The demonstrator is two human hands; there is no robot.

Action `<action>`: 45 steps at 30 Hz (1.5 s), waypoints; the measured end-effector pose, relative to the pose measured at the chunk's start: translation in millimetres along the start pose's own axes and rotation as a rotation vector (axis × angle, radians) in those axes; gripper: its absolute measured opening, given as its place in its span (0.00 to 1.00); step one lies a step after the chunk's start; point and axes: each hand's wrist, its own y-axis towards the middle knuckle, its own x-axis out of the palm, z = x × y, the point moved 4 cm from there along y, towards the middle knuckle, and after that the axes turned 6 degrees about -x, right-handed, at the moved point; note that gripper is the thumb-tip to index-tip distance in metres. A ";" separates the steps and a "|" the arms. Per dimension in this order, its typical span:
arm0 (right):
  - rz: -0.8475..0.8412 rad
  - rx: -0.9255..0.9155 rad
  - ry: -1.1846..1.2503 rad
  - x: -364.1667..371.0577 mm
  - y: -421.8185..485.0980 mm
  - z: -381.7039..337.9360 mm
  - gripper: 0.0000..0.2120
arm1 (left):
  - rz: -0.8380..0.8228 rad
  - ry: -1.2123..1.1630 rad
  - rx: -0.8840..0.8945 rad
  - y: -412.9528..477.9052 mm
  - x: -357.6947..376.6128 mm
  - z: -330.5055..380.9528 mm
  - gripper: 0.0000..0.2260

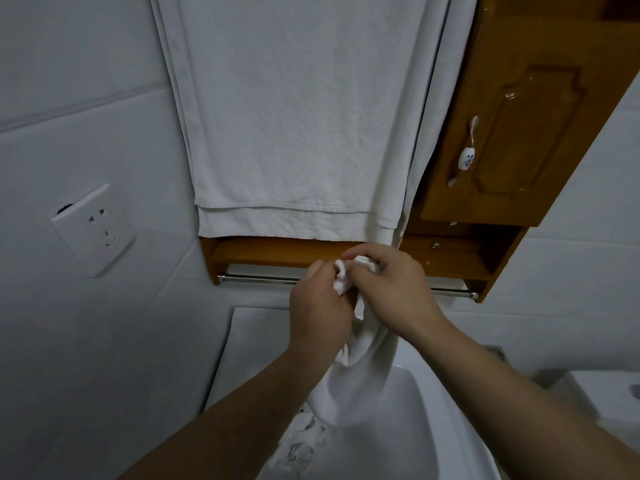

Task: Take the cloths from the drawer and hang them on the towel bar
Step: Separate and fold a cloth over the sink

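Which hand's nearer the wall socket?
Left. The left hand grips the white cloth to the right of the wall socket; the right hand grips the same cloth farther right, beside the left hand.

a home bathroom is shown. white wall tiles (86, 98) are seen around, and a white basin (408, 417) is set below the left hand (318, 308) and right hand (393, 292). a towel bar (259, 279) is fixed just behind them, white towels (294, 116) are hung above, and a wooden cabinet (540, 133) is mounted up to their right.
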 end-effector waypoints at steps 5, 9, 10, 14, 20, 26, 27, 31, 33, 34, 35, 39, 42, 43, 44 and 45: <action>-0.033 -0.142 0.010 3.2 -8.7 -6.7 0.14 | 0.015 0.025 0.004 0.3 -2.0 0.9 0.10; 0.065 -0.256 0.000 -4.3 -7.1 -4.2 0.09 | 0.005 -0.023 0.057 2.2 -3.5 3.5 0.04; 0.094 -0.261 0.015 -6.9 -6.6 -2.9 0.07 | -0.026 -0.067 0.032 2.7 -4.1 4.8 0.05; 0.102 -0.180 0.169 -16.3 -3.3 4.1 0.05 | -0.202 -0.168 -0.021 4.1 -4.8 8.6 0.09; 0.097 -0.025 0.473 -30.0 4.5 22.8 0.03 | -0.520 -0.582 -0.239 4.6 -0.5 18.3 0.12; 0.058 0.133 0.782 -16.5 0.5 37.4 0.08 | -0.563 -0.828 -0.585 16.3 14.3 -0.7 0.07; 0.057 0.156 0.829 -14.4 0.5 38.9 0.09 | -0.553 -0.878 -0.656 16.9 17.0 -5.7 0.04; 0.068 0.205 0.948 -9.0 1.7 43.5 0.14 | -0.515 -0.870 -0.754 19.7 25.2 -15.2 0.02; 0.070 0.209 0.939 -8.6 1.1 44.3 0.12 | -0.535 -0.881 -0.770 21.4 28.0 -16.1 0.10; 0.075 0.209 0.920 -8.5 0.8 45.0 0.10 | -0.561 -0.883 -0.768 22.0 29.7 -16.5 0.14; 0.082 0.207 0.902 -8.2 0.4 45.8 0.09 | -0.586 -0.882 -0.764 22.7 31.5 -16.6 0.16; 0.133 0.197 0.857 -6.6 0.9 45.5 0.09 | -0.552 -0.951 -0.812 22.9 35.0 -20.8 0.17; 0.173 0.184 0.806 -5.8 -0.6 43.5 0.10 | -0.511 -0.932 -0.789 22.0 33.5 -23.2 0.15; 0.190 0.180 0.791 -6.3 -1.3 43.4 0.10 | -0.504 -0.925 -0.773 21.2 32.6 -22.5 0.14; 0.207 0.177 0.776 -7.0 -1.6 43.0 0.09 | -0.499 -0.927 -0.755 20.2 31.1 -20.3 0.14; 0.223 0.174 0.766 -7.9 -1.4 42.6 0.09 | -0.493 -0.932 -0.738 19.7 29.2 -17.6 0.13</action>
